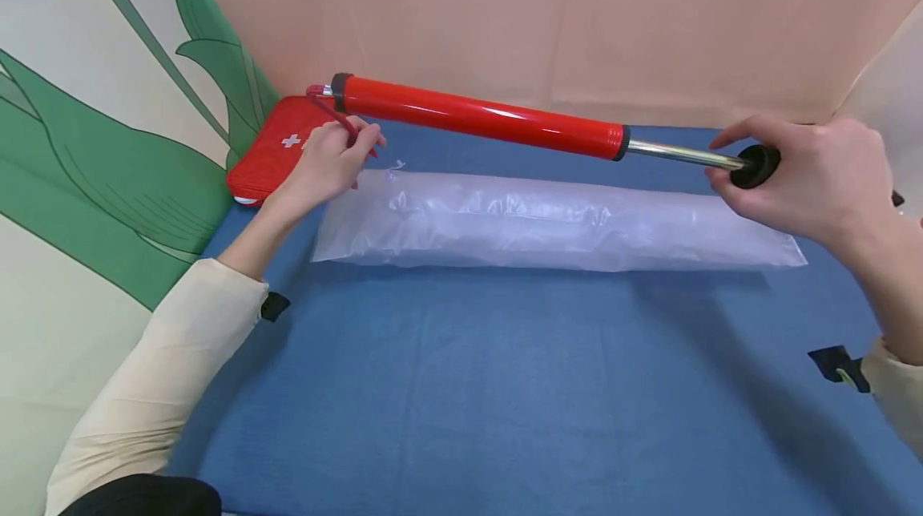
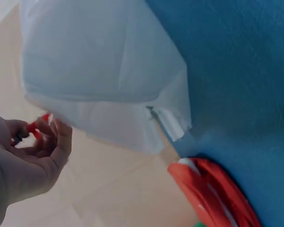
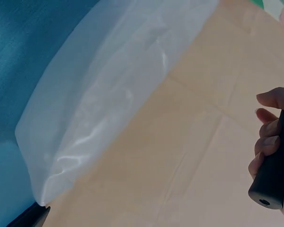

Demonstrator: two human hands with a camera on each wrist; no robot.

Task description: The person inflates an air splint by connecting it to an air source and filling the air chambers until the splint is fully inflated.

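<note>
A red hand pump (image 1: 483, 117) is held up across the head view, its steel rod (image 1: 681, 153) drawn out to the right. My right hand (image 1: 829, 175) grips the black handle (image 3: 273, 165) at the rod's end. At the far left, my left hand (image 1: 332, 162) pinches the thin red hose (image 1: 335, 113) that comes off the pump's black end cap. In the left wrist view a bit of red shows between that hand's thumb and fingers; the hose's tip is mostly hidden. Below the pump lies a long translucent plastic bag (image 1: 534, 219) in a pillow-like shape.
On the left, behind my left hand, a red pouch (image 1: 268, 151) with a white cross lies against the green leaf-patterned wall cloth (image 1: 144, 187). Blue cloth (image 1: 469, 388) covers the table. A pinkish sheet (image 1: 541, 19) hangs at the back.
</note>
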